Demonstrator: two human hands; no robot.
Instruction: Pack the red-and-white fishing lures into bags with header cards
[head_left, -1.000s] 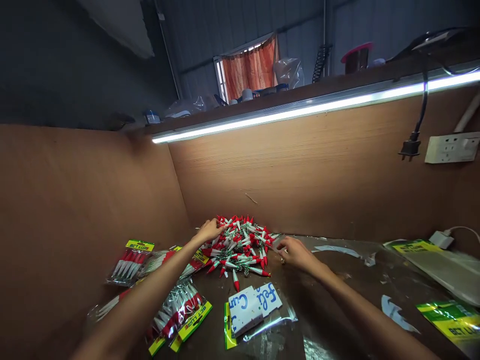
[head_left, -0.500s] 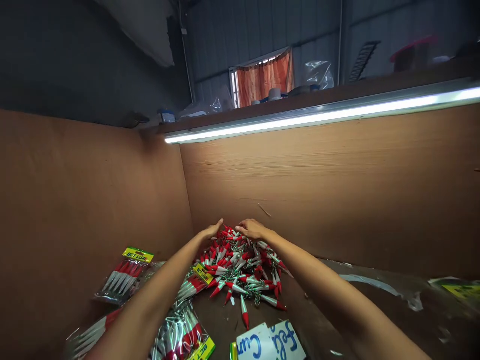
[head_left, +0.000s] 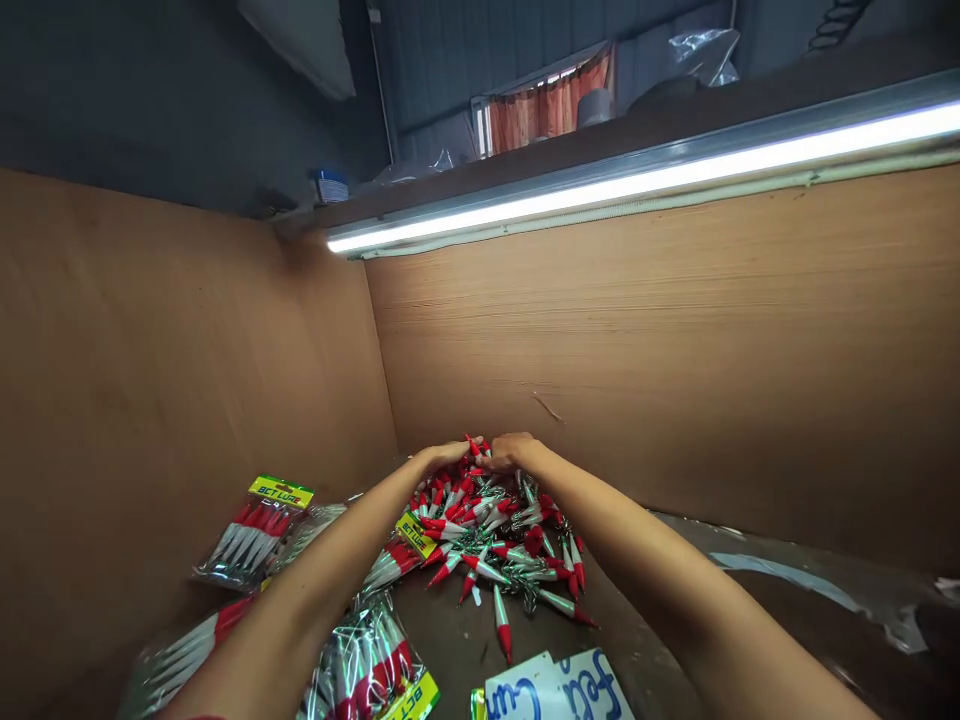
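A heap of red, white and green fishing lures [head_left: 495,540] lies in the back corner of the worktop. My left hand [head_left: 444,456] and my right hand [head_left: 510,451] meet at the far top of the heap, side by side and touching. Both hands are curled with fingers closed on lures at the heap's back edge. A few red lure tips stick up between the two hands. Both forearms stretch out over the heap from the near side.
Sealed bags of lures with yellow header cards [head_left: 255,530] lie at the left, and more bags [head_left: 367,675] sit near the front. A white card with blue handwriting [head_left: 555,690] lies at the bottom edge. Brown board walls [head_left: 637,380] close the corner. A strip light [head_left: 637,180] runs above.
My right hand came from the right side of the heap to its far top. Both hands then drew together and closed on the lures at the back. The view tilted down and left.
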